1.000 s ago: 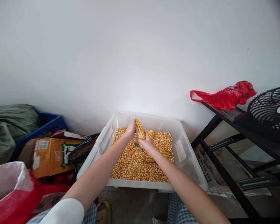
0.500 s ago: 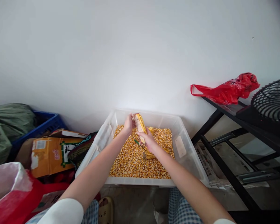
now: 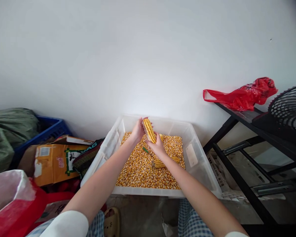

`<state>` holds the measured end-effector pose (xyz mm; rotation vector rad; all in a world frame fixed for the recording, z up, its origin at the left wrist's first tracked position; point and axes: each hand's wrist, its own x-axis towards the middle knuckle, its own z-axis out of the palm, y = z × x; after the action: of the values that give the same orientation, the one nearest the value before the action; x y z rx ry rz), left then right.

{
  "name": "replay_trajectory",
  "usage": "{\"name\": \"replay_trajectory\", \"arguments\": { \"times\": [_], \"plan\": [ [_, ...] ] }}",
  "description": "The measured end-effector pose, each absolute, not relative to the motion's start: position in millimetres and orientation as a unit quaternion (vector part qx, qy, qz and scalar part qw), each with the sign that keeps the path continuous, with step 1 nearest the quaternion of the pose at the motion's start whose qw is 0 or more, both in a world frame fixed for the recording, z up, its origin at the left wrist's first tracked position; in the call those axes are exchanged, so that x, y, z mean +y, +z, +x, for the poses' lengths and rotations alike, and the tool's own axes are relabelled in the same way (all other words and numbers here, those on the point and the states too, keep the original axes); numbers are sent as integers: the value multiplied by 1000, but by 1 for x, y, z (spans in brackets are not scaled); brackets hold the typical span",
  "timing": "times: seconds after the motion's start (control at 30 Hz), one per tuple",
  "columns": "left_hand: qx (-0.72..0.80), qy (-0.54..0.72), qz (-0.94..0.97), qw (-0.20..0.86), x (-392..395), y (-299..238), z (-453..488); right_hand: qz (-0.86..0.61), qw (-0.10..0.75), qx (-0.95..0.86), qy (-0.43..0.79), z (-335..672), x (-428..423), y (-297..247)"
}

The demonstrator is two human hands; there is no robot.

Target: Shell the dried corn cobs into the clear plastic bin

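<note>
Over the kernels I hold an ear of corn [image 3: 149,129] tilted upright, its yellow rows facing me. My left hand [image 3: 138,131] is closed about the upper left side of the ear, fingertips partly behind it. Round its lower end wraps my right hand [image 3: 158,145]. Loose corn kernels [image 3: 138,171] cover the floor of a translucent plastic bin [image 3: 204,171]. Other ears of corn [image 3: 159,163] lie on the kernels, partly hidden by my right hand and forearm. Near them rests a thin green-ended object [image 3: 145,150], whose kind I cannot make out.
On the right, a black table frame [image 3: 227,131] bears a red plastic bag [image 3: 246,95] and a black fan [image 3: 291,107]. At the left are a blue crate [image 3: 48,131], a cardboard box [image 3: 51,164] and a red-and-white bag [image 3: 17,204]. A white wall [image 3: 148,59] rises behind the bin.
The ear has turned in my hands: its bare, stripped side faced me before, and full yellow rows face me now. My right hand has shifted slightly up along it.
</note>
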<state>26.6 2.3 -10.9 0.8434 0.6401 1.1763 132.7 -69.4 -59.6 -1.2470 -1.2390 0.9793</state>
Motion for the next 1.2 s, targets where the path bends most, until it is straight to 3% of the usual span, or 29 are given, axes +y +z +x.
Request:
{"name": "replay_trajectory", "arguments": {
  "times": [0.23,0.43,0.77,0.97,1.2],
  "plan": [
    [268,543,496,623,-16,-4,39,-468,491,-487,550,137,-73,-55],
    [265,560,414,667,-18,2,34,-494,498,-528,479,134,-75,-56],
    [291,529,398,690,-19,1,42,-435,536,-470,550,131,-80,-36],
    [338,565,279,699,-8,3,32,-320,483,-419,699,141,-82,-15],
    [348,549,283,705,-11,3,29,-320,420,-464,712,139,-90,-16]
  ]
}}
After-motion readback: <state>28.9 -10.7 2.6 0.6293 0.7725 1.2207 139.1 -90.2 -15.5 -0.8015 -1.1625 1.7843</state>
